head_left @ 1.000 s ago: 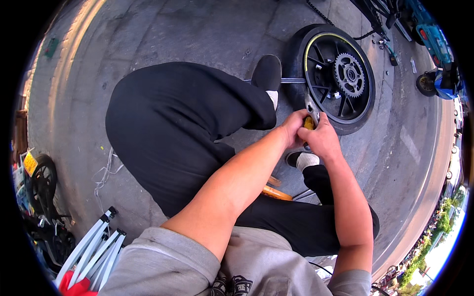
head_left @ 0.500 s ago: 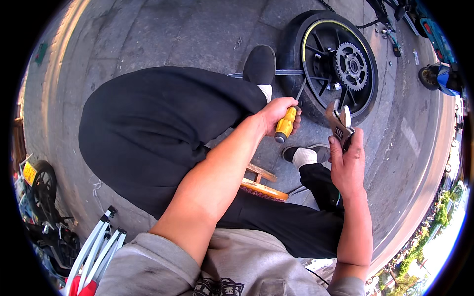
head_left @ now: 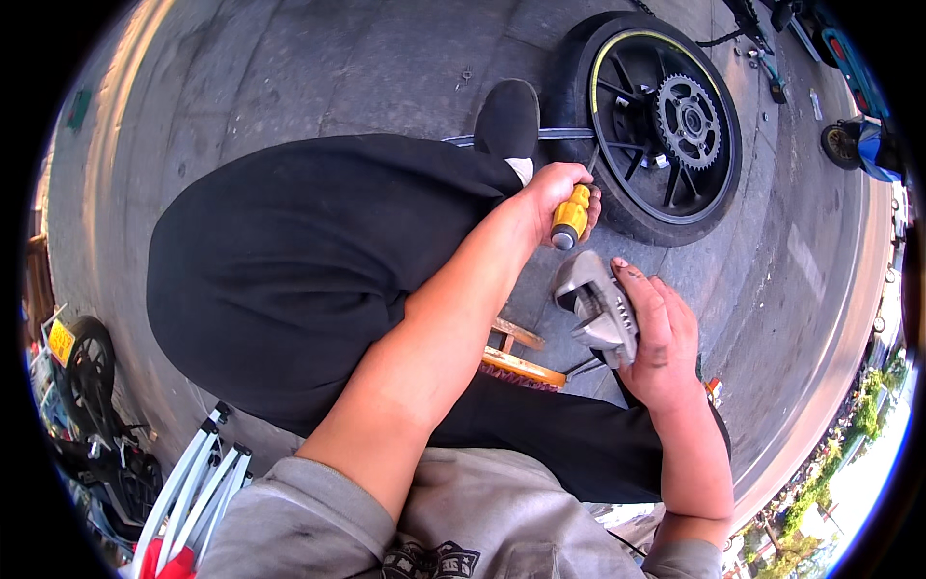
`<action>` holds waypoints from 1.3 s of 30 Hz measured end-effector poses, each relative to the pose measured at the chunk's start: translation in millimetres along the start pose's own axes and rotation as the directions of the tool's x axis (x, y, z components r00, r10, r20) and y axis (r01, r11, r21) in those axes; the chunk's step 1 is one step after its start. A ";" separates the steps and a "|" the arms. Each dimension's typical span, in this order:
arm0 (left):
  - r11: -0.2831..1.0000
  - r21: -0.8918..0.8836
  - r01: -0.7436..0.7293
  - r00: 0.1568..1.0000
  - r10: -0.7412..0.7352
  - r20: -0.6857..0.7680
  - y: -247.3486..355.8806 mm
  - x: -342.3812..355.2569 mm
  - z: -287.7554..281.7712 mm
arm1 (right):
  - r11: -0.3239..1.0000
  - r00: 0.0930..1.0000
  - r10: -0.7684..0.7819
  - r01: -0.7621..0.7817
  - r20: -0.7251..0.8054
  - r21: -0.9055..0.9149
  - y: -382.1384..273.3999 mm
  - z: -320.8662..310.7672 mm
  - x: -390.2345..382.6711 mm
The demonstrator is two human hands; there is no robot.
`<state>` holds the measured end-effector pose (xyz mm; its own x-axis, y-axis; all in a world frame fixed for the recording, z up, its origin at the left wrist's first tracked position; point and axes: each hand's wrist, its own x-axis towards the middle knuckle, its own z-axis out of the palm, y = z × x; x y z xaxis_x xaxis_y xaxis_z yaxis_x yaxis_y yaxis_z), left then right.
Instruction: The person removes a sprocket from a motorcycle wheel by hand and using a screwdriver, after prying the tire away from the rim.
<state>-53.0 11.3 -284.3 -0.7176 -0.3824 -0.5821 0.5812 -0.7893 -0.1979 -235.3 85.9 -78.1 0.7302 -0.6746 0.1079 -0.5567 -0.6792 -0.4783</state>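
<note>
A motorcycle wheel (head_left: 719, 207) with a black tyre, dark spokes and a toothed sprocket (head_left: 683, 145) lies on the pavement ahead of me. My left hand (head_left: 559, 198) is closed round the yellow handle of a screwdriver (head_left: 573, 214), whose shaft reaches to the tyre's near left edge. Its tip is hard to make out. In my right hand (head_left: 664, 338) is an adjustable wrench (head_left: 600, 307), with its jaws turned left, just below the screwdriver's butt and apart from it. A metal bar (head_left: 567, 134) runs by my shoe to the tyre.
A low wooden stool (head_left: 526, 367) stands between my legs. Beyond the wheel lie a chain (head_left: 716, 41) and a hammer-like tool (head_left: 774, 82). A parked motorcycle (head_left: 92, 381) and folded white metal legs (head_left: 198, 473) are at left. A blue vehicle (head_left: 873, 154) stands far right.
My right hand has brought the wrench left and down, from beside the wheel to near the screwdriver's butt. My left hand has shifted slightly up and right with the screwdriver.
</note>
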 end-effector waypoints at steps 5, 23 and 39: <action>0.991 0.096 -0.093 0.990 0.102 -0.093 -7.5 4.4 17.4 | 0.987 0.980 0.136 -0.147 0.142 0.068 -7.0 22.6 -0.2; 0.968 0.084 -0.236 0.958 0.246 -0.147 -14.4 19.7 38.0 | 0.958 0.961 0.256 -0.267 0.109 0.103 1.6 32.3 -11.9; 0.948 0.052 -0.315 0.935 0.319 -0.153 -8.6 34.0 49.5 | 0.925 0.926 0.367 -0.373 0.089 0.067 13.0 38.5 -7.4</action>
<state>-101.4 -18.7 -263.4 -0.4271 -0.5360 -0.7282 0.7566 -0.6528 0.0367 -232.7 93.2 -118.6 0.5071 -0.8481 -0.1534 -0.7613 -0.3574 -0.5410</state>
